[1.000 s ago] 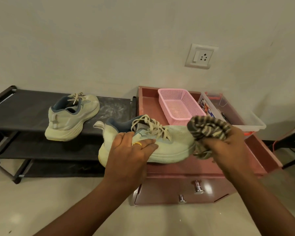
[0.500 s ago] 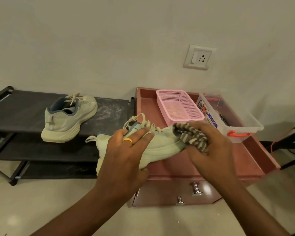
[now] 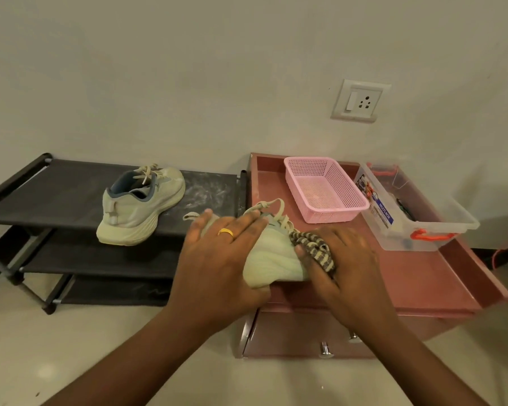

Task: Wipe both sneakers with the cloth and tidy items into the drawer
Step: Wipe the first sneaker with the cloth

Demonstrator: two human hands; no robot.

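Head view, person facing a wall. Left hand (image 3: 220,256) grasps the pale green sneaker (image 3: 272,259): fingers spread over the heel end and upper, gold ring (image 3: 225,232) on one finger, palm against the shoe. The sneaker is tipped on its side with the ribbed sole toward the camera and laces (image 3: 272,208) pointing away, over the front left corner of the pink cabinet top (image 3: 423,276); cannot tell whether it touches that surface. Right hand (image 3: 346,259) is clenched round a bunched striped cloth (image 3: 316,249), grey and cream, and presses it against the toe end of the sneaker's sole edge; the cloth touches the shoe. Second sneaker (image 3: 138,206), same colour, stands upright on the top shelf of the black shoe rack (image 3: 56,194) to the left, heel toward the camera, well apart from both hands; pale dusty smears on the shelf fabric beside its toe. On the cabinet top at the back: pink mesh basket (image 3: 301,177), and just beside it on the right a clear plastic box (image 3: 440,230) with orange-red handles, small items inside, too unclear to identify. Drawer front (image 3: 291,335) sits below the top, one metal knob (image 3: 325,350) showing. Wall socket (image 3: 359,101) above the basket.
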